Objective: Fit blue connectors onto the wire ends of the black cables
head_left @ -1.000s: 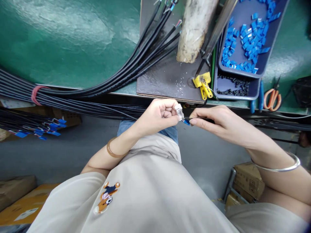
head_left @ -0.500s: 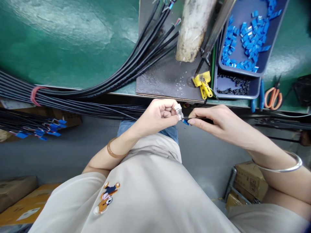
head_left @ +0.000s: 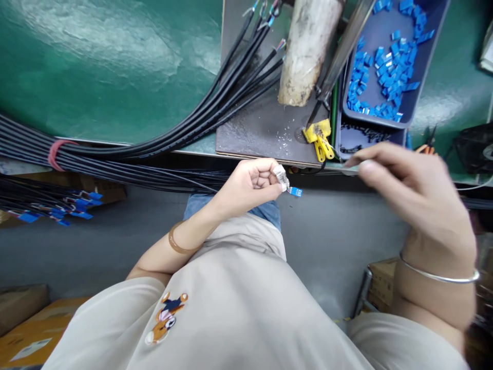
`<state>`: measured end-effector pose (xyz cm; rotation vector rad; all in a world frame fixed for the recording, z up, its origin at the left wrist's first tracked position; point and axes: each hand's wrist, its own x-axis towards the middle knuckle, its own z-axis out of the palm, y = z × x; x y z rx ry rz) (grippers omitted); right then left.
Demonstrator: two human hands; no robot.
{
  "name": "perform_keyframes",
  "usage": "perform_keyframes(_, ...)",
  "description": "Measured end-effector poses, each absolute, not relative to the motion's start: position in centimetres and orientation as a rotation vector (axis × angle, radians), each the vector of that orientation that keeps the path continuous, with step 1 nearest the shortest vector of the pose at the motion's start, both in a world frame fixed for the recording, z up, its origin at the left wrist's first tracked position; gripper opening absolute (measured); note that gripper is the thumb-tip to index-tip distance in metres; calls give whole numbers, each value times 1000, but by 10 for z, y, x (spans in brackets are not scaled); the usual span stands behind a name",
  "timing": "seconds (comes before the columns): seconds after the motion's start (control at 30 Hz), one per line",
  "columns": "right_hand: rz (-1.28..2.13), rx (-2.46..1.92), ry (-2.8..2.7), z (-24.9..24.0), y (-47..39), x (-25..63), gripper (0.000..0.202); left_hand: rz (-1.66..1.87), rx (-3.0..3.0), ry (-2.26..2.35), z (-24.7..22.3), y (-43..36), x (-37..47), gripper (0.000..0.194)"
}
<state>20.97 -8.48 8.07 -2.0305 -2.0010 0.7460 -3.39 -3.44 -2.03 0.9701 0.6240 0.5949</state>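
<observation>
My left hand (head_left: 252, 186) is closed in front of the bench edge, with white wrapping on its fingertips. Its thumb and fingers pinch a wire end; a small blue connector (head_left: 296, 192) sticks out to the right of them. The cable behind the connector is mostly hidden by the hand. My right hand (head_left: 412, 180), smeared by motion, is away from the connector, just in front of the lower tray (head_left: 398, 137) of small black pieces. Its thumb and forefinger are apart, and no object shows between them.
A bundle of black cables (head_left: 154, 149), tied with a red band (head_left: 56, 155), runs along the bench edge. Right of it are a yellow clip (head_left: 319, 139), a metal bar (head_left: 342, 56) and a tray of blue connectors (head_left: 418, 103). Orange-handled pliers (head_left: 427, 149) lie partly hidden behind my right hand.
My right hand has let go at the blue connector and moved right, toward the trays. The connector now shows its flat face. My left hand has stayed nearly still.
</observation>
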Motion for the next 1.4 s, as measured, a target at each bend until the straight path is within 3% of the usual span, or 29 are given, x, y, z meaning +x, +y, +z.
perform_keyframes(0.07, 138, -2242, -1655, 68, -83, 253, 30, 595, 966, 616, -18, -32, -34, 14)
perform_keyframes(0.17, -605, -2562, -1163, 34, -71, 336, 16, 611, 990, 585, -10, -26, -34, 13)
perform_keyframes(0.33, -618, -2598, -858, -9, -53, 412, 34, 675, 1042, 614, 4, -14, -30, 14)
perform_keyframes(0.47, -895, -2028, -987, -5, -55, 352, 23, 743, 951, 641, 1, -10, -23, 16)
perform_keyframes(0.53, -706, -1752, -1290, 5, -65, 293, 23, 781, 894, 659, -3, -10, -19, 17)
perform_keyframes(0.6, -117, -1730, -1664, 18, -78, 235, 36, 812, 877, 690, -6, -10, -16, 17)
perform_keyframes(0.67, 134, -1685, -1806, 28, -89, 192, 42, 839, 903, 715, -7, -11, -15, 16)
perform_keyframes(0.8, 230, -1639, -1597, 36, -97, 159, 6, 856, 958, 746, -5, -11, -13, 17)
perform_keyframes(1.4, 174, -1605, -1559, -9, -76, 130, 4, 1022, 1067, 879, -4, -5, -1, 14)
